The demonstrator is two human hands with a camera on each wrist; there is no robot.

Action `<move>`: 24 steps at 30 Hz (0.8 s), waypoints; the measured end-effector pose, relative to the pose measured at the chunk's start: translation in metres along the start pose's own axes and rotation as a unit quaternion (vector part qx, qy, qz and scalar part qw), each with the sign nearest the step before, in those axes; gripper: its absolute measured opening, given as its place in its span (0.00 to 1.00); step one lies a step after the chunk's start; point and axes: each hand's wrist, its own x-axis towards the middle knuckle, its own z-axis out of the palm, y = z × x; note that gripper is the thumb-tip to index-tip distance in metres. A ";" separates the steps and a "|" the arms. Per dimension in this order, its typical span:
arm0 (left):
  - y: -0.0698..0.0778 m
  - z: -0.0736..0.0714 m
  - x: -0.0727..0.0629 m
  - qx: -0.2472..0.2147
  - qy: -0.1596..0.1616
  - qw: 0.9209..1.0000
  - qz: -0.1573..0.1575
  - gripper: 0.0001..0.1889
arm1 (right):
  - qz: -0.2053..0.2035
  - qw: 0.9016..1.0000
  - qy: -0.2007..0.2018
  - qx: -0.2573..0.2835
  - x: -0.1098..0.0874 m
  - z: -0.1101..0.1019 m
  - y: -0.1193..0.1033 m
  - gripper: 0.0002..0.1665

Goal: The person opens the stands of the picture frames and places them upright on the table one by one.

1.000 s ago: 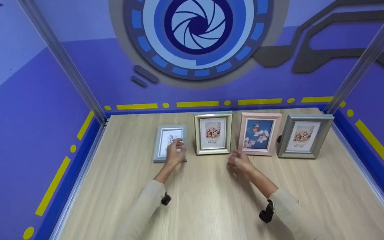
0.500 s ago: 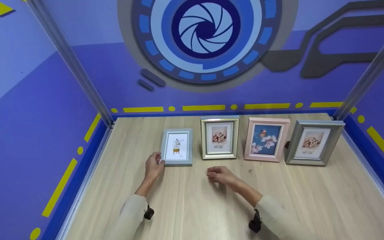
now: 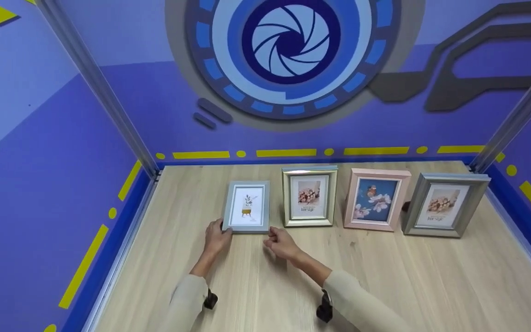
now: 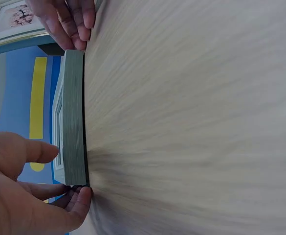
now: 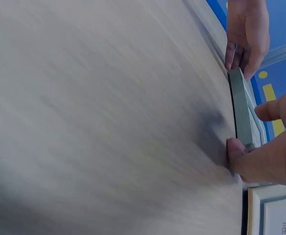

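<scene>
The light blue-grey picture frame [image 3: 246,229] lies face up on the wooden table, showing a small plant-pot print. At its near left corner is my left hand [image 3: 216,237], thumb over the front border and fingertips against the left side. My right hand [image 3: 282,244] is at the near right corner, fingertips right at the edge. In the right wrist view the thumb [image 5: 270,110] stands raised beside the frame's face. The left wrist view shows the frame's thick near side [image 4: 74,117] between both hands, low against the tabletop.
To the right, a gold picture frame [image 3: 285,203], a pink one [image 3: 350,203] and a grey-silver one [image 3: 473,203] stand upright in a row. Blue printed walls [image 3: 191,133] enclose the table [image 3: 385,276] behind and at the sides.
My left hand has gone from over the print to the frame's near left corner. My right hand has moved left from near the pink frame to the near right corner.
</scene>
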 end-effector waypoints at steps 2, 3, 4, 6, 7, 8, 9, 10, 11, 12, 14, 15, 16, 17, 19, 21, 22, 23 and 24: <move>-0.001 0.001 0.001 -0.011 0.000 1.000 0.006 0.23 | -0.015 1.000 0.004 -0.006 0.002 0.002 -0.001 0.12; 0.000 0.001 0.001 -0.016 0.002 1.000 0.006 0.23 | -0.020 1.000 0.006 -0.008 0.003 0.002 -0.001 0.11; -0.004 0.003 0.003 -0.011 0.010 1.000 0.016 0.23 | -0.022 1.000 0.007 -0.012 0.004 0.002 -0.001 0.11; -0.003 0.004 0.003 -0.019 0.016 1.000 0.007 0.24 | -0.019 1.000 0.005 -0.011 0.005 0.002 -0.002 0.12; -0.002 0.005 0.003 -0.022 0.022 1.000 0.001 0.24 | -0.014 1.000 0.004 -0.007 0.006 0.001 -0.003 0.14; -0.001 0.005 0.003 -0.027 0.026 0.999 -0.007 0.24 | -0.008 1.000 0.003 -0.002 0.007 0.001 -0.003 0.16; 0.000 0.005 0.004 -0.031 0.031 0.999 -0.013 0.24 | 0.001 1.000 0.002 0.007 0.008 0.001 -0.004 0.17; 0.001 0.005 0.003 -0.035 0.034 0.999 -0.019 0.24 | 0.008 1.000 0.004 0.015 0.007 0.002 -0.005 0.18; 0.006 0.004 0.000 -0.048 0.031 0.998 -0.036 0.24 | 0.018 1.000 0.007 0.024 0.006 0.002 -0.006 0.20; 0.007 0.003 0.000 -0.051 0.032 0.997 -0.042 0.23 | 0.026 0.999 0.010 0.029 0.006 0.003 -0.007 0.20; 0.009 0.002 0.000 -0.054 0.038 0.996 -0.054 0.21 | 0.041 0.998 0.017 0.034 0.004 0.003 -0.009 0.21; 0.009 0.002 0.000 -0.056 0.039 0.996 -0.062 0.20 | 0.048 0.998 0.022 0.034 0.002 0.003 -0.009 0.20; 0.010 0.001 0.000 -0.057 0.041 0.995 -0.071 0.20 | 0.053 0.998 0.026 0.033 0.001 0.002 -0.010 0.19; 0.010 0.000 0.000 -0.059 0.041 0.994 -0.080 0.19 | 0.060 0.997 0.029 0.036 0.000 0.002 -0.010 0.18; 0.010 -0.003 0.000 -0.065 0.032 0.992 -0.099 0.18 | 0.069 0.996 0.042 0.041 -0.001 0.000 -0.011 0.16; 0.009 -0.006 0.001 -0.075 0.012 0.990 -0.117 0.19 | 0.078 0.994 0.054 0.052 -0.002 -0.002 -0.011 0.14; 0.009 -0.008 0.001 -0.080 -0.002 0.989 -0.125 0.21 | 0.082 0.993 0.060 0.061 -0.003 -0.002 -0.011 0.13; 0.009 -0.010 0.001 -0.089 -0.020 0.987 -0.134 0.23 | 0.087 0.992 0.068 0.067 -0.003 -0.003 -0.011 0.14; 0.009 -0.012 0.000 -0.099 -0.038 0.984 -0.142 0.25 | 0.092 0.990 0.077 0.073 -0.003 -0.003 -0.011 0.14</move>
